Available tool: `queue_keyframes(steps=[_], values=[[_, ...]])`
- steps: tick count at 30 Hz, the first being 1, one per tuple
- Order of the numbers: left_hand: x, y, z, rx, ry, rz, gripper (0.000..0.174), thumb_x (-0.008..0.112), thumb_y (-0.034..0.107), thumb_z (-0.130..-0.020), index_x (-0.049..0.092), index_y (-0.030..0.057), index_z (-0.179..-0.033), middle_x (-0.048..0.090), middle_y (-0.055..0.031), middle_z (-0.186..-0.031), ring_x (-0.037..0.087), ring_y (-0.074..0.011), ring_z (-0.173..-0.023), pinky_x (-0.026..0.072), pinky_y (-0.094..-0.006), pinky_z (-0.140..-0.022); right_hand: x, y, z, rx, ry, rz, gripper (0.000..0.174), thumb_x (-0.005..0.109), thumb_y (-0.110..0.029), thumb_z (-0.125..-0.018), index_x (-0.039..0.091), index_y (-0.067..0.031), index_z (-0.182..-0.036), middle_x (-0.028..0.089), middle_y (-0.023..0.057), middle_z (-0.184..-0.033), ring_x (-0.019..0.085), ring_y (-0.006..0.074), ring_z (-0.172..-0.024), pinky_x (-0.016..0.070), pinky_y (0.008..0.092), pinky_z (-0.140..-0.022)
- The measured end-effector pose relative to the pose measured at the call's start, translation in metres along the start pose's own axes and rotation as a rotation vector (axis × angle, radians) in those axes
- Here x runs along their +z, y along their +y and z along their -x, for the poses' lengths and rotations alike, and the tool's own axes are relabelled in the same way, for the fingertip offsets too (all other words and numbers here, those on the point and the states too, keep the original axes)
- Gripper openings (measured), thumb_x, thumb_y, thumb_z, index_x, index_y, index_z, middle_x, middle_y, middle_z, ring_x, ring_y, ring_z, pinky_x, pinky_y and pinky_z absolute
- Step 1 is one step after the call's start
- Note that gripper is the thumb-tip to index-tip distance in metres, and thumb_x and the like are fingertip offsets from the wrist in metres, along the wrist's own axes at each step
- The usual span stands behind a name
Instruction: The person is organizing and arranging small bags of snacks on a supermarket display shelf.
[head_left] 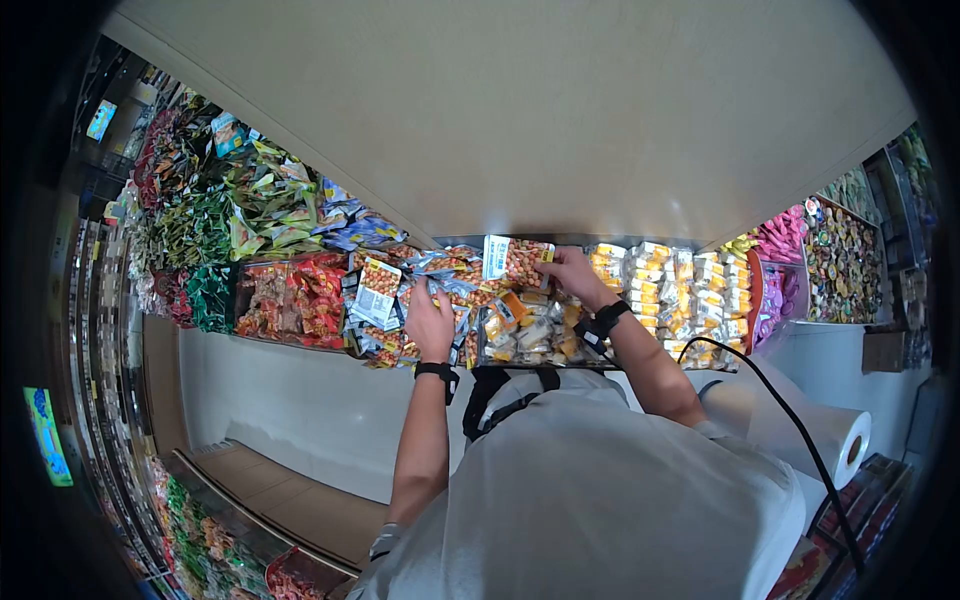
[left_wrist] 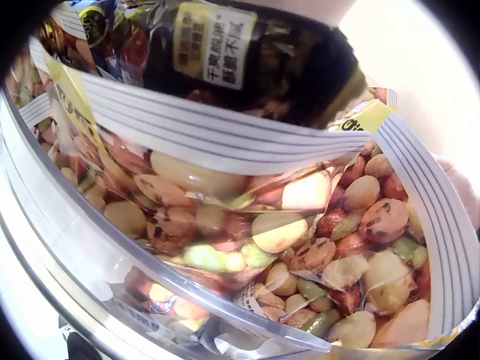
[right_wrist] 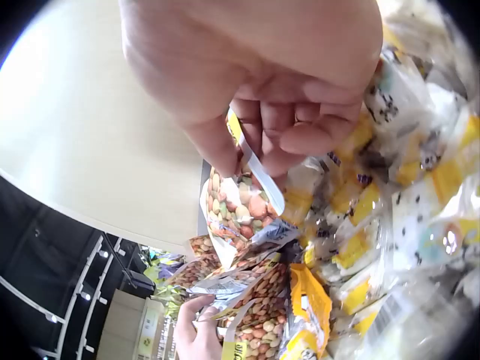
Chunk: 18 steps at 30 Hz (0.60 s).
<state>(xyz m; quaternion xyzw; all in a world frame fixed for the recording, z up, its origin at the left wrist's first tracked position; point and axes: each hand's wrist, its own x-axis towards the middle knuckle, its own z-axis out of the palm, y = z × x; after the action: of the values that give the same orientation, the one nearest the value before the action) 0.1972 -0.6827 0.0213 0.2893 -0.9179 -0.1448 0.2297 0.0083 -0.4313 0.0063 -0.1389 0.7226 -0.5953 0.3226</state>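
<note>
My right hand pinches the edge of a clear-windowed bag of mixed nuts between thumb and fingers. In the head view this bag lies at the back of the bin, beside the tall beige panel. My left hand is lower and to the left, among more nut bags. In the right wrist view, the left hand's thumb and finger close on a bag's edge there. Close up in the left wrist view are striped-edged nut bags behind a clear bin wall.
White-and-yellow wrapped snacks fill the bins to the right. Red packets and green packets lie on the left. A large beige panel rises behind the bins. A plastic roll and black cable are at the right.
</note>
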Motion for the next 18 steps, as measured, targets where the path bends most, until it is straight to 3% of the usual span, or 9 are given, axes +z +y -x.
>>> queue_keyframes(steps=[1, 3, 4, 8, 10, 13, 14, 17, 18], values=[[-0.001, 0.001, 0.000, -0.016, -0.009, -0.010, 0.041, 0.063, 0.024, -0.101, 0.062, 0.0039, -0.137, 0.073, -0.0202, -0.122, 0.071, -0.0400, -0.106, 0.0571, -0.0496, -0.085, -0.002, -0.004, 0.000, 0.000, 0.008, -0.008, 0.023, 0.073, -0.020, -0.098, 0.072, 0.0027, -0.092, 0.067, 0.0003, -0.073, 0.058, 0.0088, -0.060, 0.0441, 0.0305, -0.053], [-0.001, 0.001, 0.001, 0.001, -0.009, -0.013, 0.040, 0.063, 0.025, -0.102, 0.062, 0.0040, -0.136, 0.073, -0.0201, -0.122, 0.071, -0.0400, -0.105, 0.0572, -0.0495, -0.085, -0.009, -0.015, 0.002, -0.069, -0.040, -0.399, 0.017, 0.068, -0.011, -0.096, 0.075, 0.0025, -0.103, 0.073, 0.0001, -0.091, 0.061, 0.0050, -0.075, 0.0497, 0.0261, -0.068], [0.001, 0.000, 0.001, -0.002, -0.005, -0.016, 0.040, 0.063, 0.025, -0.102, 0.062, 0.0041, -0.136, 0.073, -0.0199, -0.122, 0.071, -0.0400, -0.105, 0.0572, -0.0495, -0.084, -0.014, -0.011, -0.005, -0.097, -0.061, -0.388, 0.016, 0.063, -0.007, -0.093, 0.073, 0.0008, -0.102, 0.073, 0.0012, -0.095, 0.062, 0.0053, -0.081, 0.0499, 0.0253, -0.074], [-0.001, 0.003, 0.000, -0.007, -0.014, -0.018, 0.041, 0.062, 0.025, -0.102, 0.062, 0.0034, -0.137, 0.073, -0.0196, -0.123, 0.071, -0.0403, -0.106, 0.0570, -0.0493, -0.085, -0.025, -0.033, 0.001, -0.023, -0.149, -0.281, 0.012, 0.066, -0.011, -0.097, 0.073, -0.0025, -0.103, 0.072, -0.0009, -0.093, 0.063, 0.0057, -0.080, 0.0501, 0.0257, -0.070], [-0.001, 0.002, 0.001, -0.013, -0.034, -0.020, 0.041, 0.062, 0.024, -0.102, 0.062, 0.0029, -0.137, 0.073, -0.0198, -0.124, 0.071, -0.0404, -0.107, 0.0570, -0.0492, -0.086, -0.020, -0.057, 0.016, 0.082, -0.233, -0.251, 0.013, 0.069, -0.019, -0.100, 0.071, -0.0057, -0.099, 0.067, -0.0035, -0.084, 0.059, 0.0053, -0.076, 0.0456, 0.0263, -0.062], [0.000, 0.000, 0.003, 0.019, -0.009, -0.029, 0.042, 0.062, 0.024, -0.102, 0.061, 0.0016, -0.138, 0.072, -0.0208, -0.127, 0.071, -0.0410, -0.109, 0.0567, -0.0491, -0.088, -0.018, -0.032, 0.010, 0.053, -0.273, -0.046, 0.013, 0.070, -0.021, -0.102, 0.072, -0.0081, -0.101, 0.067, -0.0054, -0.082, 0.061, 0.0057, -0.072, 0.0478, 0.0244, -0.062], [0.000, 0.000, 0.003, 0.024, -0.005, -0.018, 0.042, 0.062, 0.023, -0.102, 0.061, 0.0011, -0.138, 0.072, -0.0211, -0.127, 0.071, -0.0413, -0.109, 0.0565, -0.0493, -0.088, -0.016, -0.008, 0.002, 0.083, -0.312, -0.091, 0.013, 0.070, -0.020, -0.102, 0.074, -0.0082, -0.101, 0.067, -0.0049, -0.080, 0.061, 0.0059, -0.072, 0.0479, 0.0242, -0.061], [0.001, 0.000, 0.001, 0.033, -0.005, -0.009, 0.041, 0.062, 0.023, -0.103, 0.061, 0.0005, -0.137, 0.072, -0.0213, -0.127, 0.071, -0.0418, -0.109, 0.0566, -0.0495, -0.088, -0.012, -0.008, 0.009, 0.160, -0.317, -0.012, 0.016, 0.069, -0.021, -0.103, 0.075, -0.0064, -0.103, 0.069, -0.0036, -0.083, 0.063, 0.0064, -0.073, 0.0490, 0.0252, -0.062], [-0.001, 0.003, 0.001, 0.035, 0.001, -0.012, 0.041, 0.062, 0.023, -0.103, 0.061, 0.0006, -0.137, 0.072, -0.0213, -0.127, 0.071, -0.0417, -0.109, 0.0567, -0.0495, -0.088, -0.004, -0.008, 0.012, 0.160, -0.226, -0.127, 0.018, 0.071, -0.018, -0.100, 0.076, -0.0018, -0.097, 0.070, -0.0024, -0.082, 0.060, 0.0078, -0.073, 0.0485, 0.0294, -0.065]])
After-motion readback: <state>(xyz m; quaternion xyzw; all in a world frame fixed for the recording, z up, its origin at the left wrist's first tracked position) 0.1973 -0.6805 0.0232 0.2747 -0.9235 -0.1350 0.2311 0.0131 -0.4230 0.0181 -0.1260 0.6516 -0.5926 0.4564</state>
